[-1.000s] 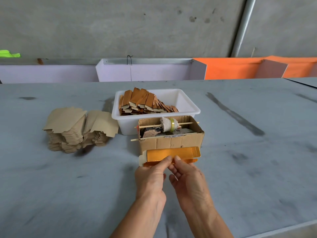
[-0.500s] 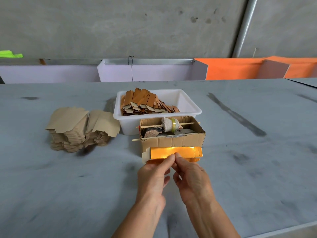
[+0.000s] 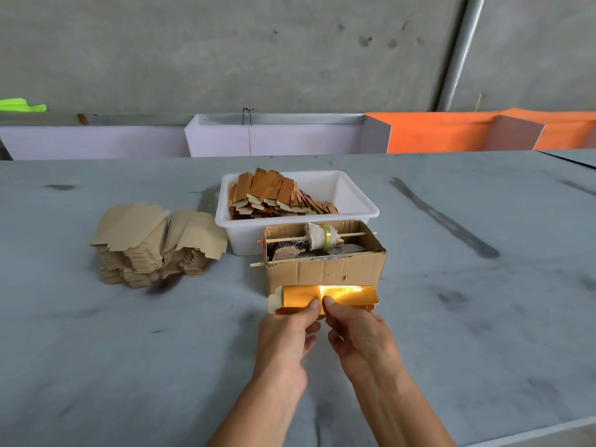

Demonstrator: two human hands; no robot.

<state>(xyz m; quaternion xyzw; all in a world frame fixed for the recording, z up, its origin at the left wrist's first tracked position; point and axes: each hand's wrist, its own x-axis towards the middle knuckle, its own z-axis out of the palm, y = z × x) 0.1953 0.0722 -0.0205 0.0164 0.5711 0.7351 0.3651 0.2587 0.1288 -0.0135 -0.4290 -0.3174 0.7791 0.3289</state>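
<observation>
A shiny gold folded carton piece [image 3: 342,295] lies flat-ish just in front of a small brown cardboard box [image 3: 325,269]. My left hand [image 3: 287,333] pinches its near edge left of the middle. My right hand [image 3: 358,333] pinches the same edge beside it, the two thumbs almost touching. A pale flap sticks out at the piece's left end. Light glares off its middle.
The cardboard box holds a stick with a cloth roll and tape. Behind it stands a white plastic tub [image 3: 354,204] with several gold folded pieces. A stack of plain brown carton blanks [image 3: 154,243] sits at the left. Grey table all around; its edge runs at lower right.
The gold piece has been turned slightly, so its upper face catches a bright glare. Both hands stay pinched at its near edge, nearly unmoved.
</observation>
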